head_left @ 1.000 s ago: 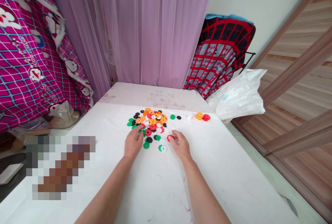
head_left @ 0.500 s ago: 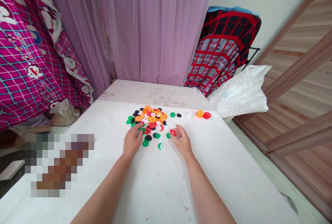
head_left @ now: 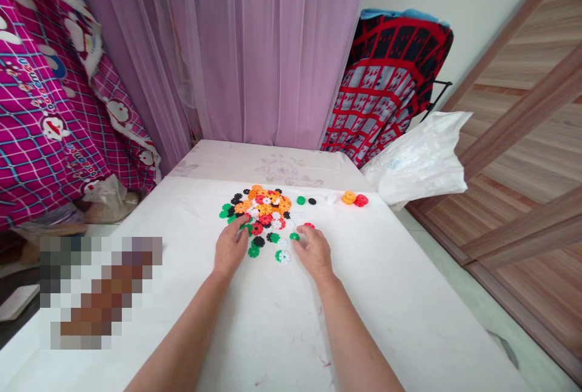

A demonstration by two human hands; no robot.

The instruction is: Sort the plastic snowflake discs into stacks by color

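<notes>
A loose heap of toothed plastic snowflake discs (head_left: 265,209) in orange, red, white, black and green lies on the white-covered table. At its near left edge rests my left hand (head_left: 231,246), thumb and forefinger apart beside green and red discs. My right hand (head_left: 313,252) is at the heap's right side, with thumb and forefinger closed at a green disc (head_left: 294,236). A red disc (head_left: 310,225) shows just beyond its fingers, partly covered; whether they touch it I cannot tell. Nearer me lie a white disc (head_left: 284,257) and a black disc (head_left: 259,241).
Along the far right lie a green disc (head_left: 301,200), a black disc (head_left: 312,202), some white discs (head_left: 331,199), an orange pile (head_left: 348,197) and a red pile (head_left: 361,200). A white plastic bag (head_left: 421,159) hangs at the table's right corner. A blurred patch (head_left: 107,295) covers the left side.
My right hand has shifted slightly left to the green disc. The red disc that was at its fingertips now sits behind the fingers. My left hand has hardly moved.
</notes>
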